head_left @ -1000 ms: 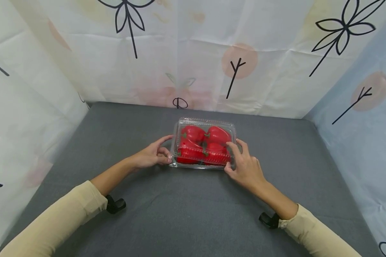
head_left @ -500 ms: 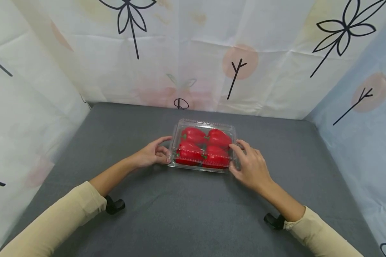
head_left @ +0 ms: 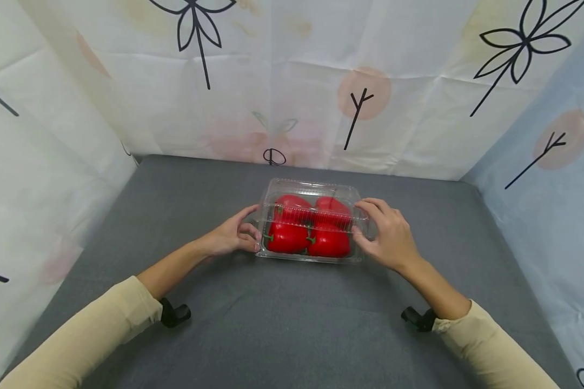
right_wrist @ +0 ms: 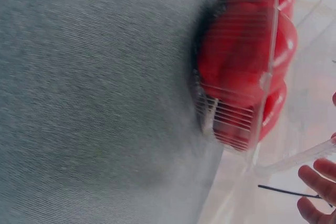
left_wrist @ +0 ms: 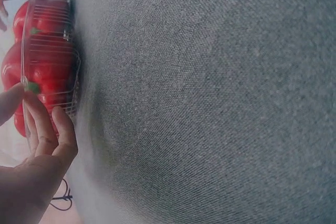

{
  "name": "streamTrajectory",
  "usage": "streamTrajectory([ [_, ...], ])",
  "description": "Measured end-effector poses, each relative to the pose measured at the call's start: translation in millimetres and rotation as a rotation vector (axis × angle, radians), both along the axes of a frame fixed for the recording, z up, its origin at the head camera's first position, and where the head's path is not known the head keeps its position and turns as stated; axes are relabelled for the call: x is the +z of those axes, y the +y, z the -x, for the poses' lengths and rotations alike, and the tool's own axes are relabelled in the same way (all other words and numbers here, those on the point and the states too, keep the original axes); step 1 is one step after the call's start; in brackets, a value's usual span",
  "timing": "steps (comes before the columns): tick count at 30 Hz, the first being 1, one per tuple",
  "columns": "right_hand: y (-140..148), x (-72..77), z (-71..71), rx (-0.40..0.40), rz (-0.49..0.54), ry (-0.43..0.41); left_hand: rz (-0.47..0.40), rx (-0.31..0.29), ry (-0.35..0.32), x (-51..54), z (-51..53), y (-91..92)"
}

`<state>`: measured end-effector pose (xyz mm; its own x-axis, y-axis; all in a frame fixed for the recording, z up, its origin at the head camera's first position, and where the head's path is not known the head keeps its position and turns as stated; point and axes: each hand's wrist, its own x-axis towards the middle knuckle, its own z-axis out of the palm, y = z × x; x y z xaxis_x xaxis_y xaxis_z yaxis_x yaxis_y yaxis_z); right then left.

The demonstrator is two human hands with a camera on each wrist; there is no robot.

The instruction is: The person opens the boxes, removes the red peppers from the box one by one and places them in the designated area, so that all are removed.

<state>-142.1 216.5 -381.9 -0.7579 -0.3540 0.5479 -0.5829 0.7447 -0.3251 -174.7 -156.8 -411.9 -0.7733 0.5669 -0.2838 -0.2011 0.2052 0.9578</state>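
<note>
Pinching the left rim of the box [head_left: 309, 259], the left hand [head_left: 230, 235] had its thumb and fingertips at that edge. Across the box, the right hand [head_left: 389, 233] grasped the right side of the clear lid [head_left: 299, 187], thumb toward the near end and fingers beyond it. Four red peppers [head_left: 287, 239] with green stems sat inside the box, between the two hands, two in front and two behind. Neither hand touched them.

Half a second earlier the lid's near edge had hung low, close to the box's front rim; by this moment it had risen and stood farther back, over the rear part of the peppers, so that the front pair showed bare. The right hand had gone up with it, while the left hand and the box had hardly shifted.

Beneath the box spread a grey cloth [head_left: 282, 324], lightly creased in front of it. Behind the box and on both sides hung a pale curtain [head_left: 272, 92] printed with black flowers, twigs and pinkish discs, bluish to the box's right. Beige sleeves [head_left: 87, 329] reached in from the near side.
</note>
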Motion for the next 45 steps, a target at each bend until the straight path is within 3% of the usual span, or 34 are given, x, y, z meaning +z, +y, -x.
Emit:
streamTrajectory([
  [9,2,11.9,13.5,0.03,0.195,-0.074,0.003,-0.013,0.0,0.5,-1.1,-0.8],
  [18,-1,27.5,27.4,-0.024,0.387,-0.121,-0.006,-0.025,-0.006,0.9,-2.1,-0.6],
  [23,-4,34.7,34.1,-0.036,0.495,-0.204,-0.006,-0.024,0.004,-0.1,-2.5,-0.5],
  [32,-20,63.3,25.7,-0.033,0.493,-0.368,0.002,-0.024,0.015,0.1,-4.1,0.5],
  [35,-16,55.2,36.4,-0.03,0.492,-0.409,0.002,-0.021,0.018,0.2,-4.0,0.6],
  [40,-7,29.7,61.3,-0.027,0.498,-0.475,0.003,-0.014,0.01,0.5,-4.1,0.8],
  [45,-7,18.2,68.0,-0.032,0.516,-0.529,-0.002,-0.003,-0.009,0.3,-4.8,1.6],
])
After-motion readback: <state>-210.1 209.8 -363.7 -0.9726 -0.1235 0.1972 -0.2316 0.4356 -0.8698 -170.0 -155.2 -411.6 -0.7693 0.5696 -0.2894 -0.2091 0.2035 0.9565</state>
